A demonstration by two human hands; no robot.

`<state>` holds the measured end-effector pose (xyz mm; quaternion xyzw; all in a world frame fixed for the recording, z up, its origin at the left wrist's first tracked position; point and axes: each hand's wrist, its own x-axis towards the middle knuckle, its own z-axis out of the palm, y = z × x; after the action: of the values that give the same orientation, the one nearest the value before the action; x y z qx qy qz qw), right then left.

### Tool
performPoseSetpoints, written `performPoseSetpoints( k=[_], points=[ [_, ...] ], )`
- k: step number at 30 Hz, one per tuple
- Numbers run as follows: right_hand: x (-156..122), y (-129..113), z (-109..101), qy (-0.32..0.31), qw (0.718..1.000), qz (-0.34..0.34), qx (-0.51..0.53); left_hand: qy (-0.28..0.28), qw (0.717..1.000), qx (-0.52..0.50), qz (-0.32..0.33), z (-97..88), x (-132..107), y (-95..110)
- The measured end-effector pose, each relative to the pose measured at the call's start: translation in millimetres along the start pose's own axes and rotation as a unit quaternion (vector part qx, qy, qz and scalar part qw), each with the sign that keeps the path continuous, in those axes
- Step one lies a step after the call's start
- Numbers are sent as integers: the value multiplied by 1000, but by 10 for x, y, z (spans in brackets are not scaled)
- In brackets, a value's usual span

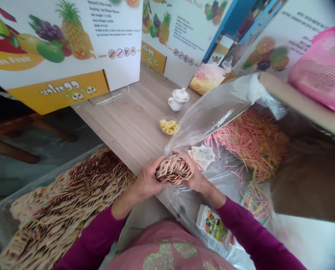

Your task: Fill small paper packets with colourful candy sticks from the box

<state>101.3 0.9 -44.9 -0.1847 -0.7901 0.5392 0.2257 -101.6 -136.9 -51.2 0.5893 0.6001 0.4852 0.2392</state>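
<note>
Between my two hands, above the table's front edge, is a bundle of small packets with their thin wavy edges facing up. My left hand wraps round its left side, while my right hand grips the right side. Just beyond my right hand lie a few loose printed packets on clear plastic. Below my right forearm rests another packet with fruit pictures. To the left, a clear plastic bin holds rows of many similar packets standing on edge.
Pink and yellow candy sticks lie in a plastic-lined carton at right, under a pink basket. A lidded white cup and a small bowl of yellow pieces stand on the table. Printed cartons line the back.
</note>
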Motion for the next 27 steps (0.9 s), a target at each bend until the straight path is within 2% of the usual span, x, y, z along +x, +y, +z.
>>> performPoseSetpoints(
  k=[4,6,10,13,15,21,24,27],
  points=[
    [-63,-96,108,25,999,-3,44,-2,999,-16,45,-132,18,161],
    [-81,-95,161,40,997,9,65,-22,997,-21,64,-168,2,146],
    [-50,26,242,30,989,65,132,-35,998,-47,38,-110,-53,-139],
    [-27,102,279,30,983,84,160,15,1000,-9,23,-52,-122,-340],
    [-23,120,296,37,981,83,169,47,999,17,17,-62,-180,-368],
    [17,190,338,14,975,91,204,66,994,27,-83,-179,-326,-147],
    [68,205,359,0,966,97,241,86,988,23,-127,-159,-338,-49],
    [119,156,358,-23,956,101,273,91,986,11,-139,-103,-299,33]
  ],
)
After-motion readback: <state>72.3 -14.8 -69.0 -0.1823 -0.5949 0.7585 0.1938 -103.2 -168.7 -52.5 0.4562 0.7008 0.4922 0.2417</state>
